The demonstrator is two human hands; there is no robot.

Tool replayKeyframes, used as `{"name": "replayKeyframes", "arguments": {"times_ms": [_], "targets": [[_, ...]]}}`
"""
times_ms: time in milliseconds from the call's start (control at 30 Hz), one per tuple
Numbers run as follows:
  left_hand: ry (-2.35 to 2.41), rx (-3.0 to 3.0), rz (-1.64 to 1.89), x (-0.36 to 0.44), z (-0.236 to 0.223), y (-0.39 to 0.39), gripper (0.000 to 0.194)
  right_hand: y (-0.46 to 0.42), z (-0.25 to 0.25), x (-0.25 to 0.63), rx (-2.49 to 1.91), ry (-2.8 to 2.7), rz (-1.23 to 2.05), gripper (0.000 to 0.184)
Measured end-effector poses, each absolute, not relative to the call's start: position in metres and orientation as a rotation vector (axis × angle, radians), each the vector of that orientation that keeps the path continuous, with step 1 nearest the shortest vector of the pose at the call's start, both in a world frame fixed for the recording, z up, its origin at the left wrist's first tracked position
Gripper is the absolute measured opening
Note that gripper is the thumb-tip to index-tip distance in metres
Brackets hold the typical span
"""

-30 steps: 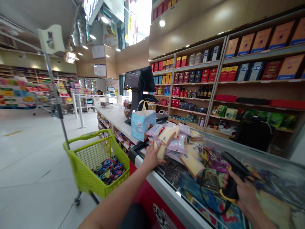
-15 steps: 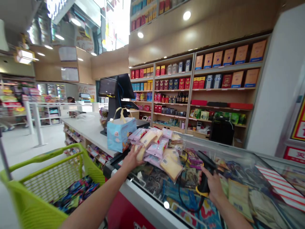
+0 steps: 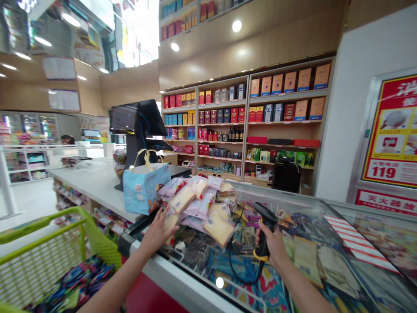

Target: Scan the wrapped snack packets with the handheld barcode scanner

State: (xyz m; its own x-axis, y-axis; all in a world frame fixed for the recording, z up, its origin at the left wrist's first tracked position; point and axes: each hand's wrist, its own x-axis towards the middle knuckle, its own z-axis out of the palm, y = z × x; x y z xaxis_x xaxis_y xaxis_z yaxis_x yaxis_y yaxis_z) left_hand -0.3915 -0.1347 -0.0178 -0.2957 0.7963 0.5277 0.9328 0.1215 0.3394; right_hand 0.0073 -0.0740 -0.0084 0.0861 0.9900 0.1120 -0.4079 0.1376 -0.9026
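Note:
My left hand (image 3: pixel 159 231) rests at the near-left edge of a pile of packaged bread (image 3: pixel 198 202), fingers spread against one clear-wrapped pack (image 3: pixel 170 221). The pile mixes pink-and-white wrappers with clear ones showing pale bread and barcode labels. It lies on the glass top of a freezer chest (image 3: pixel 182 261). In my right hand (image 3: pixel 273 244) is a black and yellow barcode scanner (image 3: pixel 265 217), its handle wrapped by my fingers. The scanner's head is raised and its black cable loops down over the glass, to the right of the bread.
A light-blue gift bag (image 3: pixel 143 189) with yellow handles stands behind the bread, beside a checkout screen (image 3: pixel 130 119). Left of the freezer is a green shopping cart (image 3: pixel 78 226) with colourful packets inside. Shelves of boxed goods (image 3: pixel 224 115) line the back wall.
My view has turned right, so the scene sits further left and a red wall sign shows more. My left hand stays at the bread pile's edge; my right hand still holds the scanner.

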Motion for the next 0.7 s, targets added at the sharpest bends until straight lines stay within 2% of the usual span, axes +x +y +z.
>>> {"name": "replayKeyframes", "arguments": {"times_ms": [167, 333, 433, 567, 700], "targets": [[-1.972, -1.567, -0.788, -0.352, -0.006, -0.146, 0.076, -0.075, -0.006, 0.007, -0.856, -0.853, 1.293, 0.054], [-1.445, -2.386, -0.448, -0.247, 0.009, -0.119, 0.073, -0.078, -0.001, 0.007, -0.859, -0.855, 1.274, 0.052], [-1.424, -2.548, -0.336, -0.201, 0.012, -0.090, 0.070, -0.077, -0.001, 0.011, -0.840, -0.860, 1.260, 0.052], [-1.388, -2.677, -0.198, -0.207, 0.016, -0.078, 0.049, -0.072, -0.002, 0.017, -0.847, -0.856, 1.220, 0.052], [-1.141, -2.917, -0.157, -0.251, 0.026, -0.099, 0.055, -0.069, -0.002, 0.018, -0.863, -0.862, 1.195, 0.052]]}}
